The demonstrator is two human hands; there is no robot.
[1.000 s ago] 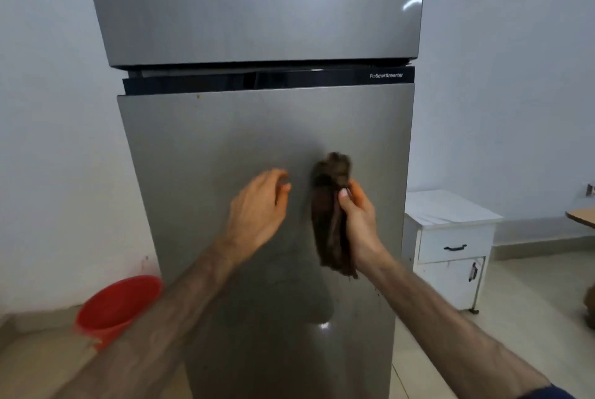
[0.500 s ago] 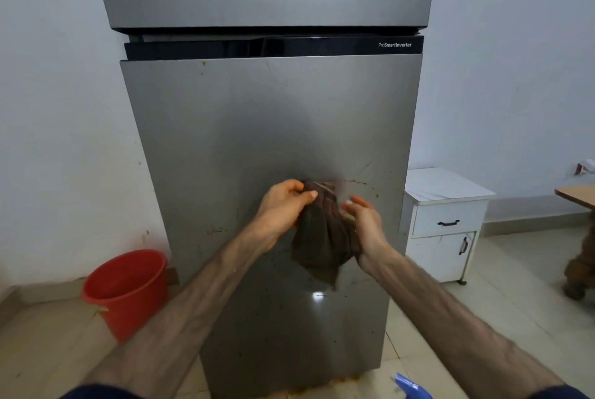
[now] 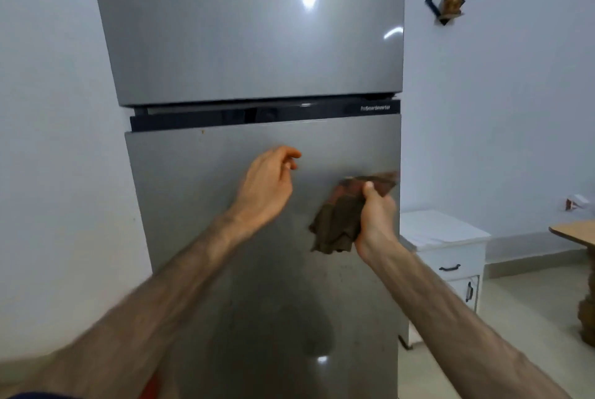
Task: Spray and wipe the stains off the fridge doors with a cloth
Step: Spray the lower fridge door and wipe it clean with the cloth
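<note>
A tall silver fridge fills the view, with an upper door (image 3: 244, 28) and a lower door (image 3: 199, 205). My right hand (image 3: 375, 221) grips a dark brown cloth (image 3: 338, 224) and presses it against the lower door near its right edge. My left hand (image 3: 267, 186) hovers in front of the lower door, to the left of the cloth, fingers loosely curled and holding nothing. A small orange speck (image 3: 203, 131) sits near the lower door's top edge. The spray bottle is out of sight.
A white cabinet (image 3: 450, 250) with a drawer stands right of the fridge. A wooden table edge (image 3: 573, 233) shows at far right. Diamond-shaped wall shelves (image 3: 446, 1) hang above. A sliver of red bucket (image 3: 151, 385) peeks out at the bottom left.
My left hand let go of the cloth and moved up and left. My right hand carried the cloth up toward the door's right edge. The view tilted upward.
</note>
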